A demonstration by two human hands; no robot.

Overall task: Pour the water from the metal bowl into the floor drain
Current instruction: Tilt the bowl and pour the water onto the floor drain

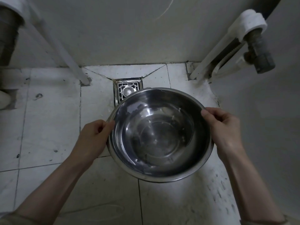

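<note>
A large metal bowl (159, 135) with clear water in its bottom hangs above the tiled floor, held roughly level. My left hand (95, 137) grips its left rim, thumb over the edge. On the right rim my right hand (224, 127) grips the same way. The square metal floor drain (127, 91) sits in the floor just beyond the bowl's far left edge, and the rim hides its near right corner.
White pipes run down to the floor at the left (71, 62) and right (209, 60); the right one carries a metal valve (261, 57). A white wall (121, 30) closes the space behind the drain. Stained white floor tiles (48, 119) spread to the left.
</note>
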